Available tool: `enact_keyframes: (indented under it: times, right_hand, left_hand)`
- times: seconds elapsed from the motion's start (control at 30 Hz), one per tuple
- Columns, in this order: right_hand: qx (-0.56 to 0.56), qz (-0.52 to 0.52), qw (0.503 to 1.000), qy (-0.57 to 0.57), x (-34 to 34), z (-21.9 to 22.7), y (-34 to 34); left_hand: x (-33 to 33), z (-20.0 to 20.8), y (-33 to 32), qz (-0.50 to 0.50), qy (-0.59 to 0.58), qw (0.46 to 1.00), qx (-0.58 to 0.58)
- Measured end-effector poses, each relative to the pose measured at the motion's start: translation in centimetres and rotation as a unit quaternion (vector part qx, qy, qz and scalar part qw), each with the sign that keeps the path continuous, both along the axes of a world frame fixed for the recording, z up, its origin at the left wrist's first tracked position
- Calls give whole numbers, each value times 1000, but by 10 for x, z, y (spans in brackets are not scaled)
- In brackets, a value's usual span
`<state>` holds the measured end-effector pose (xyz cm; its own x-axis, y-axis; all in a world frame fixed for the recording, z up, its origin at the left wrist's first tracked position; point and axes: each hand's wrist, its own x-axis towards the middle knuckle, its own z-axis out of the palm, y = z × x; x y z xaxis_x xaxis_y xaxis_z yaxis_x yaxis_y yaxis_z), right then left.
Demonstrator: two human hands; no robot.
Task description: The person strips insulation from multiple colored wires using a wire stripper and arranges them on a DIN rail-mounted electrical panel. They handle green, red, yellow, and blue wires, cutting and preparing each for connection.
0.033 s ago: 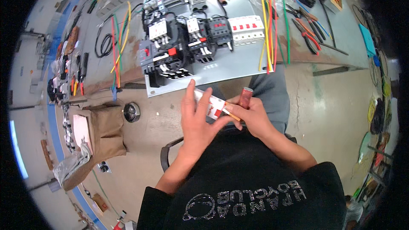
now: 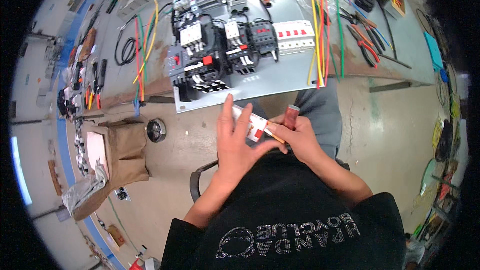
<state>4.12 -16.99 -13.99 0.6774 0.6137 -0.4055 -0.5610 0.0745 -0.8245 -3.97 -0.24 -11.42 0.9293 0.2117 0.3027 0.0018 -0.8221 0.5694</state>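
Left grip [image 2: 239, 137] closed on white breaker [image 2: 252, 122].

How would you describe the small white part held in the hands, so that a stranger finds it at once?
Start from the grey metal panel overhanging the workbench edge. Just below it, over the lap, the left hand and right hand meet around a small white block. Unlike the mounted white breakers, it is loose, with one red mark.
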Motion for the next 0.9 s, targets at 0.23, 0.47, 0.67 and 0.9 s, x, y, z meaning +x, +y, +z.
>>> enact_keyframes:
  times: [0.23,0.47,0.67,0.9]
  right_hand:
    - [-92,43,988,-113,-6,0,2]
    - [-175,17,905,-387,-5,11,13]
    - [-173,42,925,-335,-7,4,21]
    - [-210,71,860,-459,-10,12,21]
  left_hand:
    - [-9,-4,-6,11,52,999,-10]
    - [-19,-9,0,27,80,994,-69]
    - [-25,-27,6,32,98,989,-109]
    - [-35,-54,8,57,81,982,-159]
